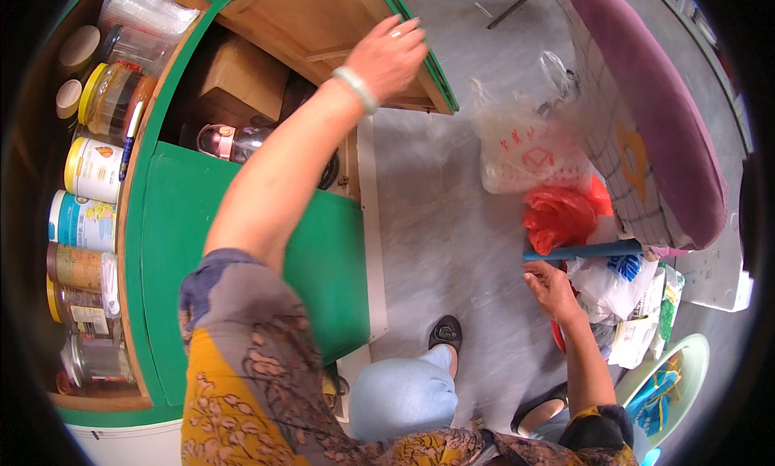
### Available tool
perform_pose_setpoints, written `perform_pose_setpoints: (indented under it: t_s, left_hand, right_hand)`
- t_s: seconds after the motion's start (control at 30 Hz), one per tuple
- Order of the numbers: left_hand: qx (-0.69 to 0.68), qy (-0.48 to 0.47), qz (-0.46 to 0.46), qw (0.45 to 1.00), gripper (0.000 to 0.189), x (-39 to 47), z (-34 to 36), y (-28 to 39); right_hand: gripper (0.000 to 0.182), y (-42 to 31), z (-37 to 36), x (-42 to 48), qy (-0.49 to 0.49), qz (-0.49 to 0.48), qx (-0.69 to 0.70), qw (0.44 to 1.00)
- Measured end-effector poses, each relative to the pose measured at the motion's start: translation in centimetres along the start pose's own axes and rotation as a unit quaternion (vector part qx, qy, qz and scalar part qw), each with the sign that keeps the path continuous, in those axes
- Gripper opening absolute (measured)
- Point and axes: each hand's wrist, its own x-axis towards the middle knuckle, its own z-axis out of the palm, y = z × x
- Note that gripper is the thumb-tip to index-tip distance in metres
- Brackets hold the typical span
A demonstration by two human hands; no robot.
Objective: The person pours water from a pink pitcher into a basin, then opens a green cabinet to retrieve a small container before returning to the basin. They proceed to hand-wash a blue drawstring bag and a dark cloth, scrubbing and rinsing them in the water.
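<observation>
My left hand (390, 57), with a ring and a pale bracelet on the wrist, is at the outer edge of an open wooden cabinet door (339, 18) trimmed in green. Its fingers curl over that edge, slightly blurred. Inside the cabinet are a cardboard box (245, 81) and a clear bottle with a pink cap (227, 142). A second, green door panel (254, 217) lies under my left forearm. My right hand (551, 290) has loosely bent fingers with nothing visible in them. It is just below the end of a blue bar (581, 251), beside a white plastic bag (617, 281).
Jars and cans, including a yellow-lidded can (94, 169), line the shelf at left. A translucent bag (533, 151) and a red plastic bag (560, 217) are near a purple-topped cushioned piece (654, 108). At lower right stands a pale green bin (693, 369). My shoe (445, 333) is on the grey floor.
</observation>
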Motion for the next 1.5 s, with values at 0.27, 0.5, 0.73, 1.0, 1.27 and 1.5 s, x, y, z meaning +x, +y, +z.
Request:
perform_pose_setpoints:
  t_s: [0.27,0.5,0.73,1.0,1.27,1.5]
  left_hand:
    - [0.177,-0.268,-0.088,0.943,0.041,3.5,4.9,-0.7]
    - [-0.013,-0.467,-0.197,0.862,0.035,1.0,-2.5,2.8]
    - [0.084,-0.646,-0.162,0.741,0.081,-14.9,-5.3,3.9]
    - [0.106,-0.665,-0.174,0.718,0.071,-18.1,-3.4,3.5]
    - [0.095,-0.653,-0.163,0.734,0.073,-11.3,-1.4,3.9]
    - [0.066,-0.405,-0.093,0.907,0.072,-5.4,3.4,8.8]
  right_hand:
    - [0.026,-1.1,0.4,-1.0,-0.002,-0.026,-0.013,1.0]
    - [0.028,-0.1,0.8,-1.1,-0.016,-0.007,0.007,1.0]
    - [0.029,0.2,1.0,-1.8,-0.022,-0.004,0.01,1.0]
    - [0.029,-1.4,0.4,-1.9,0.001,-0.007,0.015,1.0]
    - [0.029,-0.7,0.7,-2.1,-0.02,0.015,0.022,0.999]
    - [0.03,-0.4,2.5,-1.6,-0.037,0.022,0.018,0.999]
